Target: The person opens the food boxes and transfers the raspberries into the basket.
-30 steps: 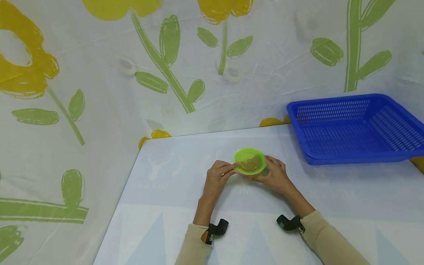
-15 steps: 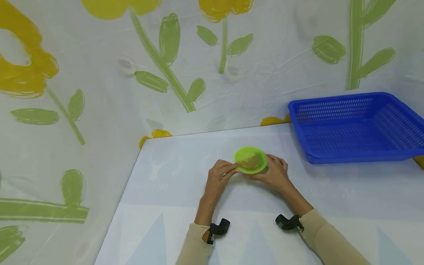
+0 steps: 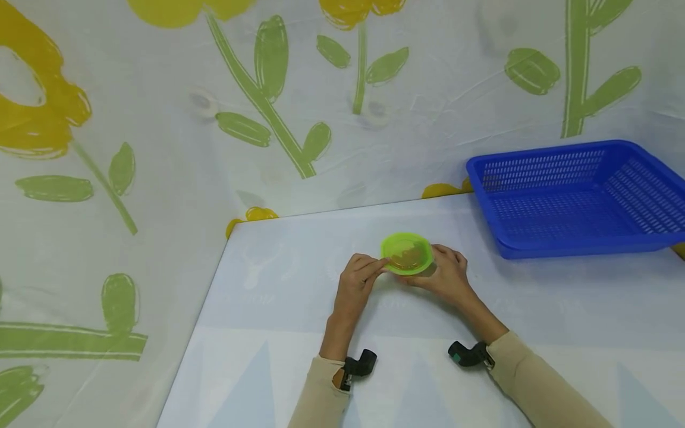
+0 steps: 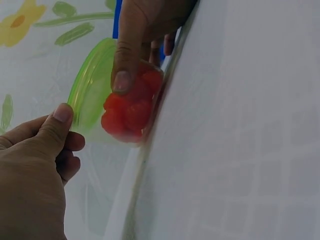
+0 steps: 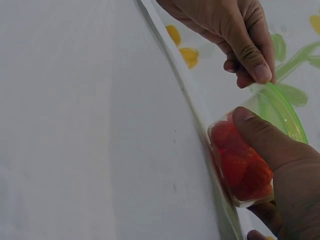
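A small clear tub (image 5: 235, 160) with red pieces inside stands on the table under a green translucent lid (image 3: 407, 253). The left hand (image 3: 357, 282) pinches the lid's left edge between thumb and fingers, as the left wrist view also shows at the lid's rim (image 4: 82, 90). On the other side, the right hand (image 3: 447, 274) grips the tub's wall, its thumb lying across the clear side in the right wrist view. The lid sits over the tub's mouth; whether it is fully sealed I cannot tell.
A blue perforated basket (image 3: 567, 208) stands at the table's back right, with nothing seen inside. Behind the white table (image 3: 257, 321) hangs a cloth (image 3: 171, 131) printed with flowers. Black wrist cameras are strapped above both hands.
The head view has shifted slightly. Both hands keep their hold on the lid and tub, with no clear movement between them.
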A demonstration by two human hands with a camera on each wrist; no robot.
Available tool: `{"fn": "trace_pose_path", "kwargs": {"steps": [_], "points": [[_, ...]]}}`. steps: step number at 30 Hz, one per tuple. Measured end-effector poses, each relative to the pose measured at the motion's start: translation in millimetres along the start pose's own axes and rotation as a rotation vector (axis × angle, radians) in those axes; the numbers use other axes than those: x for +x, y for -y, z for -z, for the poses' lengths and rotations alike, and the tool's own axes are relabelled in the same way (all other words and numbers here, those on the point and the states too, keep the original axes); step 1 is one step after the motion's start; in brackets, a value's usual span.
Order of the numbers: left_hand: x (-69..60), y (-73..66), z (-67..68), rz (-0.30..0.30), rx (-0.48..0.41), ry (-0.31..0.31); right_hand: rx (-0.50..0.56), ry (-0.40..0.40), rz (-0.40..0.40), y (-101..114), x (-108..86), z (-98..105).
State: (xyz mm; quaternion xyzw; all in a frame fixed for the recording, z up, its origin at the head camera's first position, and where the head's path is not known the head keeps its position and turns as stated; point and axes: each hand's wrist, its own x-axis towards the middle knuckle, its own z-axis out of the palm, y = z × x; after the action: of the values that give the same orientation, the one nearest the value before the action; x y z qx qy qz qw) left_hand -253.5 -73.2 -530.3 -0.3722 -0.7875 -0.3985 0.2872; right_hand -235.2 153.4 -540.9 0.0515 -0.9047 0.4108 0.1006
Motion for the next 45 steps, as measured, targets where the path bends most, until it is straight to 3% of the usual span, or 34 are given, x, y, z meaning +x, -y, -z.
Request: {"fn": "trace_pose_path", "kwargs": {"steps": [9, 18, 22, 29, 32, 38, 45], "points": [[0.9, -1.3, -0.5, 0.009, 0.008, 0.022, -0.042, 0.028, -0.037, 0.3, 0.1, 0.9], [1.8, -5.0, 6.1, 0.050, 0.001, 0.179, -0.040, -0.006, -0.060, -1.2, -0.7, -1.1], [6.5, -3.0, 11.0, 0.028, 0.014, 0.186, -0.039, -0.018, -0.052, -0.1, 0.2, -1.8], [13.9, -5.0, 9.2, -0.057, 0.070, 0.089, -0.035, 0.003, -0.083, 3.7, 2.3, -0.9], [12.7, -6.5, 6.8, -0.053, 0.073, 0.019, -0.043, 0.015, -0.097, 3.4, 2.3, -1.5], [7.4, -4.9, 2.0, 0.094, 0.005, -0.165, -0.042, 0.012, -0.089, 2.6, 2.4, -1.6], [3.0, -2.3, -1.8, 0.271, -0.082, -0.338, -0.044, 0.022, -0.098, 3.5, 2.7, -2.1]]}}
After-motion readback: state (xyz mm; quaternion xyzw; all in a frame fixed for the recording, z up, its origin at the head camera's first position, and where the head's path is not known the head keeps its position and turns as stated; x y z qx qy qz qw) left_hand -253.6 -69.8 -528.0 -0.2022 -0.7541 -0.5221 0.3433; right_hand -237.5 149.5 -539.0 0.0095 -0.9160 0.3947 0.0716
